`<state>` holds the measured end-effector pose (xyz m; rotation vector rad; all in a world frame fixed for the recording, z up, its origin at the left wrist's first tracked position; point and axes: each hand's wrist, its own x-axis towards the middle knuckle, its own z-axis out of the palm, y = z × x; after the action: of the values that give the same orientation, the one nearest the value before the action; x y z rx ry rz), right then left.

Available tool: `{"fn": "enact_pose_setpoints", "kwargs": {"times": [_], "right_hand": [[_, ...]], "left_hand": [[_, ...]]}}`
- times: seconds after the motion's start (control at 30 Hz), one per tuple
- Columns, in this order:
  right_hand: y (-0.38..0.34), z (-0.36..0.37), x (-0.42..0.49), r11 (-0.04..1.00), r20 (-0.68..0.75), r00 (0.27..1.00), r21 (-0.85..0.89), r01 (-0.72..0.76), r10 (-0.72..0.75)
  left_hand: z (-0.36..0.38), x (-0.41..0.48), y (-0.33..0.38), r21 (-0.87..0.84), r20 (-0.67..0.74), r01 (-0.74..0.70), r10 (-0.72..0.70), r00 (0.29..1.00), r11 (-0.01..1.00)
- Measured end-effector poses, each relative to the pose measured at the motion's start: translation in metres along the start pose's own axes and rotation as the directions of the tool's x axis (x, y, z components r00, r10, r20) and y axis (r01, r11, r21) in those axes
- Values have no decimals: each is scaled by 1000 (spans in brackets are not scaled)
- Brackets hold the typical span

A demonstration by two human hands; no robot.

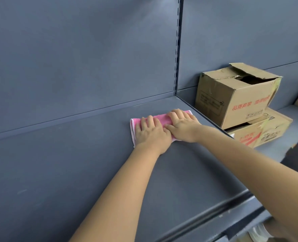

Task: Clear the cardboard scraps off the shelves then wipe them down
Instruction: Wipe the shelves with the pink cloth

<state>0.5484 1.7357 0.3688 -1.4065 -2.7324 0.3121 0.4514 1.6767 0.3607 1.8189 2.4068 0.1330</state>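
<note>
cloth (162, 119) under both flat hands (151, 132) (183, 127)

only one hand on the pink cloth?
No, both the left hand and the right hand press flat on the pink cloth on the shelf.

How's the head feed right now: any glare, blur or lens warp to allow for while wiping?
Head view: soft, even light, no glare on the shelf; only faint shadows beside the left hand and right hand on the pink cloth; the wide-angle lens tilts and bows the shelf edges; hands and cloth are sharp, print on the upper box is soft, the lower right corner blurred.
</note>
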Motion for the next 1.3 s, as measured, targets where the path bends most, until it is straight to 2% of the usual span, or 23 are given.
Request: {"fn": "enact_pose_setpoints", "kwargs": {"times": [0.2,0.53,1.07,1.3], "right_hand": [[3,-1,35,999,25,1000,-43,20,-19],[3,-1,66,998,-19,1000,-63,15,-16],[4,2,106,992,8,997,-100,78,-77],[3,0,106,993,-4,998,-98,62,-62]], "left_hand": [[-2,35,-9,5,-6,11,-11,1000,1000],[-3,66,-20,35,-4,47,-47,999,998],[-9,90,-28,54,-12,122,-121,993,991],[-9,90,-29,29,-29,125,-124,992,992]]}}
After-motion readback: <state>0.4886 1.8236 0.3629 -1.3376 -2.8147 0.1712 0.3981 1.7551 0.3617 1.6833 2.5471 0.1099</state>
